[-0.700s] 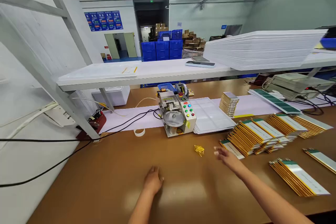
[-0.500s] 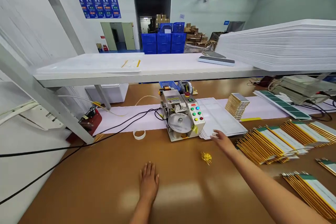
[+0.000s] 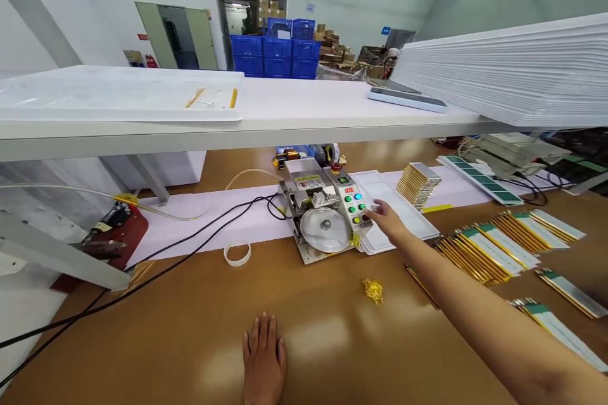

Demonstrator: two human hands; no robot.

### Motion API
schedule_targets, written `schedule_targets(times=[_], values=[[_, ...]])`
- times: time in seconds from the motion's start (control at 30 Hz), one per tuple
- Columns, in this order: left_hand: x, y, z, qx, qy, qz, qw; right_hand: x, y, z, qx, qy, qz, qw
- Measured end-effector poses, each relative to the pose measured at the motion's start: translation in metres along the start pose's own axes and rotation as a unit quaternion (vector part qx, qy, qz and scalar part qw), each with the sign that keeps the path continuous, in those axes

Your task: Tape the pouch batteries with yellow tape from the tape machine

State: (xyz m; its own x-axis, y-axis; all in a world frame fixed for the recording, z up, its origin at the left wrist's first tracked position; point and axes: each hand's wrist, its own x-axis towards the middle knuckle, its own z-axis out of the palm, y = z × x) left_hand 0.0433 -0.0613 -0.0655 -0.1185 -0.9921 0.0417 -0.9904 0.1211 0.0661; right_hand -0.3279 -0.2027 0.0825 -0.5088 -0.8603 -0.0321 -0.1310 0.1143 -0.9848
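Reaching mid-frame, your right hand (image 3: 387, 220), grip apart, has come to the grey metal machine (image 3: 304, 181), so its coloured round buttons (image 3: 351, 209) are close.

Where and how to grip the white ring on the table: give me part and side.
Probably best to pinch the white ring by its near rim, thumb outside, fingertip in the hole: it lies flat, open from above. Come from the near side, where the left hand is; the machine stands to the ring's right.
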Motion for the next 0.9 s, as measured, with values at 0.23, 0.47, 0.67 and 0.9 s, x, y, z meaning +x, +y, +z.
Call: schedule_targets(times=[0.23,0.47,0.67,0.9], values=[[0.006,0.003,-0.002,0.023,-0.012,-0.001,1.0,-0.002,0.02,0.001,0.078,-0.036,0.049,0.995],[0.007,0.005,-0.003,0.028,-0.004,-0.001,1.0,0.004,0.017,0.003,0.078,-0.004,0.053,0.996],[0.005,0.009,-0.009,0.034,0.005,-0.005,0.999,0.0,0.018,-0.002,0.062,-0.017,0.027,0.998],[0.003,0.012,-0.014,0.025,0.002,-0.005,1.0,0.005,0.0,-0.011,-0.049,0.057,-0.069,0.995]])
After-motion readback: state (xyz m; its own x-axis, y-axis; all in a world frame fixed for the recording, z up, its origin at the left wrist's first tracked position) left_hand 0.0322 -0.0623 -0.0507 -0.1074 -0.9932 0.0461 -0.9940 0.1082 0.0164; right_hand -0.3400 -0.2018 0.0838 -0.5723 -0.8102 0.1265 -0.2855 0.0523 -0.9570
